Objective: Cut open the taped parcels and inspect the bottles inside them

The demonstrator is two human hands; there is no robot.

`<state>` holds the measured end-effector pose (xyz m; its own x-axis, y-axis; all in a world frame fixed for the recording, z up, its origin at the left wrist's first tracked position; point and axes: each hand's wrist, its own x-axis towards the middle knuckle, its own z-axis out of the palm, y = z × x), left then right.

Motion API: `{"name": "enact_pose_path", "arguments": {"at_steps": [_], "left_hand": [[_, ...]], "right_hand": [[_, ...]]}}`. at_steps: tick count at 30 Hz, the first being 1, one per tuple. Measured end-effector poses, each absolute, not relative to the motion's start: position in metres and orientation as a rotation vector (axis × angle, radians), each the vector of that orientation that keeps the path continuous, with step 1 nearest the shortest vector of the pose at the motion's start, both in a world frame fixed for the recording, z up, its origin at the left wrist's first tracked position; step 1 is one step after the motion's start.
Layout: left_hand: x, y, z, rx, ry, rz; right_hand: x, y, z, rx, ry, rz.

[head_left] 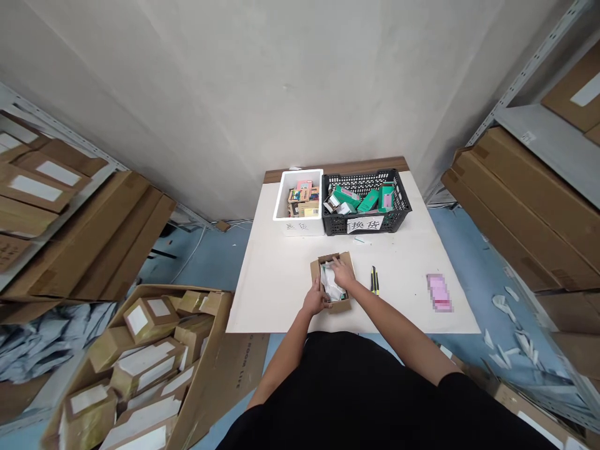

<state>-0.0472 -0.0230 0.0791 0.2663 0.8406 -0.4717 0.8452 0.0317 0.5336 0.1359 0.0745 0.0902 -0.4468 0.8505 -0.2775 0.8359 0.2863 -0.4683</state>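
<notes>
Centrally: opened carton between two bare hands

Viewed through the head camera I monitor remotely, the small, open-flapped brown cardboard carton (340,307) sits near the front edge of the white-topped table (269,284), directly before the wearer, presumably so that both hands reach it easily. The left hand (317,299) lies against the carton's left near corner, a placement I take as bracing. The right hand (342,274) reaches over the rim, fingers at the crumpled white wrapping (330,285) inside; whether either hand grips firmly or merely presses, I cannot tell. A black-and-yellow utility knife (374,280) lies just right of the carton, probably parked within reach. Behind stand two containers side by side: the white rectangular box with handwriting (304,229), holding small multicoloured packets (304,197); and the black latticed plastic crate (397,219), holding green boxes (369,200) and some white ones. I suppose their rearward position leaves working room. Floor-left, the large open cardboard box (206,375) contains taped brown parcels (145,365) bearing white labels.
</notes>
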Motion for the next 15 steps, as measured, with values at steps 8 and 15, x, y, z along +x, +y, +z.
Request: {"name": "enact_pose_path", "arguments": {"at_steps": [8,15], "left_hand": [[-0.039,-0.001,0.084,1.829,1.626,-0.215],[-0.038,0.024,0.093,1.695,1.668,-0.258]], "right_hand": [[0.132,0.140,0.084,-1.653,-2.274,0.993],[0.123,0.128,0.081,-1.637,-2.283,0.879]]}}
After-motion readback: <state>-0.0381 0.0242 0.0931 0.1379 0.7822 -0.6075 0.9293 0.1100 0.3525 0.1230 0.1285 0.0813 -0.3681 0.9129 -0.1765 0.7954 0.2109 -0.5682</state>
